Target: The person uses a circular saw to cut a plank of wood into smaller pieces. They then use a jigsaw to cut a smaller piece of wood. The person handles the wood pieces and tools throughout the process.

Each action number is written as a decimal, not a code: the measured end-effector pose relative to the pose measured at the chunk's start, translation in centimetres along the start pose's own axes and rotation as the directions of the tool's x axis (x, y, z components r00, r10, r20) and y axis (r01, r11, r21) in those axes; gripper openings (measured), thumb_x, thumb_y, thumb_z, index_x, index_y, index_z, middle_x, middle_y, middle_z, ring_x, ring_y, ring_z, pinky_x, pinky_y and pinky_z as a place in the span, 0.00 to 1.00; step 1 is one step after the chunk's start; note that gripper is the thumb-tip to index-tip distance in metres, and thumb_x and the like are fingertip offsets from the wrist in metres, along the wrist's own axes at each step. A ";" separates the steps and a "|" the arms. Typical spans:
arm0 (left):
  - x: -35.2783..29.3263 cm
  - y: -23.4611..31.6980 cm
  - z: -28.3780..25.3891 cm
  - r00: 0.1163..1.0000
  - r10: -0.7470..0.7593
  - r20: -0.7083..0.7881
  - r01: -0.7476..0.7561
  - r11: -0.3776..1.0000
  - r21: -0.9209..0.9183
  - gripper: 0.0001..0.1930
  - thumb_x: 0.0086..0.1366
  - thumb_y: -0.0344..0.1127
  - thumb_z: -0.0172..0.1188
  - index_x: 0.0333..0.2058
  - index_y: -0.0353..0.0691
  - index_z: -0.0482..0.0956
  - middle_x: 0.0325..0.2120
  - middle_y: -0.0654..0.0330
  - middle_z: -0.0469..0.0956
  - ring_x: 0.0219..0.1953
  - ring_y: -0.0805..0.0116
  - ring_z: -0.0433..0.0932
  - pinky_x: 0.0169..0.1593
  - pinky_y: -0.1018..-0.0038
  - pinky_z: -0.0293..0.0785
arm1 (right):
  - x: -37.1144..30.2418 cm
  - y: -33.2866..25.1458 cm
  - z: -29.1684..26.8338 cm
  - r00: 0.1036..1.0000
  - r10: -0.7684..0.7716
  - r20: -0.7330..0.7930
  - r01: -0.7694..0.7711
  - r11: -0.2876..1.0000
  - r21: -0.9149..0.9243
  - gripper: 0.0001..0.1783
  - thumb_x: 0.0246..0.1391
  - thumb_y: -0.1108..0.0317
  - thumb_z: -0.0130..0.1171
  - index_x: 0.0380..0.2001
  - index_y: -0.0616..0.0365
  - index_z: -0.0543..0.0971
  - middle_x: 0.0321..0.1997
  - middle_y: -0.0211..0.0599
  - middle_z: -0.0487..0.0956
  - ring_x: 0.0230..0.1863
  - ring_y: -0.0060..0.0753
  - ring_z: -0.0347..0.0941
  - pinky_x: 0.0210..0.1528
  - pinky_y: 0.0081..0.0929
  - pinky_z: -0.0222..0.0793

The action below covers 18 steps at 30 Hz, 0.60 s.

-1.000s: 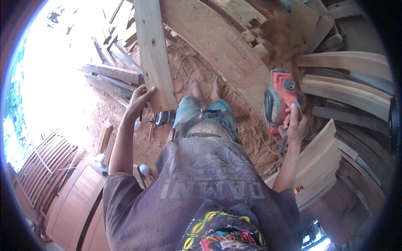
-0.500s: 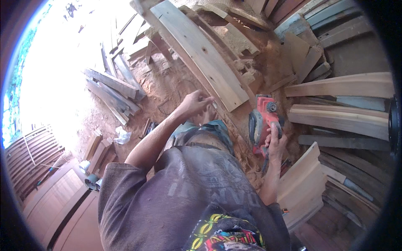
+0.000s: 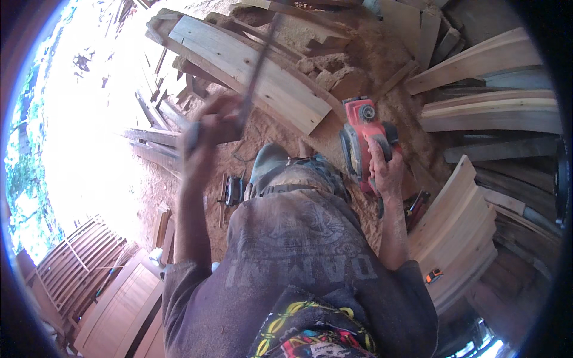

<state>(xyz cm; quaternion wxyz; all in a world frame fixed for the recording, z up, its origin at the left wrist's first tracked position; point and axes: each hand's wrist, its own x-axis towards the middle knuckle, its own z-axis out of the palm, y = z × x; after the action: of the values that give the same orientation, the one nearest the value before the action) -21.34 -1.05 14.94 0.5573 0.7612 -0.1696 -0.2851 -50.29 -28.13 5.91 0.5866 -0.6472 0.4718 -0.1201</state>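
1. Overhead, head view: right hand [image 3: 387, 174] wraps fingers round the red power planer [image 3: 363, 142], low by the right knee; likely heavy, rigid, best held by its handle.
2. Left hand [image 3: 210, 128], blurred, grips a thin stick [image 3: 258, 65] above the plank [image 3: 256, 71]; probably light, stiff.

Blown-out glare left, motion blur
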 end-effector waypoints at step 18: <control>3.0 -10.6 8.1 0.950 -0.011 0.311 -0.019 0.995 0.094 0.15 0.81 0.39 0.60 0.58 0.37 0.84 0.47 0.58 0.89 0.48 0.71 0.86 0.52 0.71 0.82 | 0.0 -0.2 -1.2 0.977 0.072 0.202 -0.067 0.997 -0.033 0.28 0.75 0.42 0.59 0.40 0.61 0.83 0.20 0.22 0.70 0.20 0.14 0.64 0.22 0.21 0.59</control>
<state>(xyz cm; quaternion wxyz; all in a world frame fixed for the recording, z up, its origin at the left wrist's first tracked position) -24.67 -5.47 2.48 0.4868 0.7323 -0.2703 -0.3920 -51.06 -28.99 6.44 0.6272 -0.6467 0.4333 -0.0270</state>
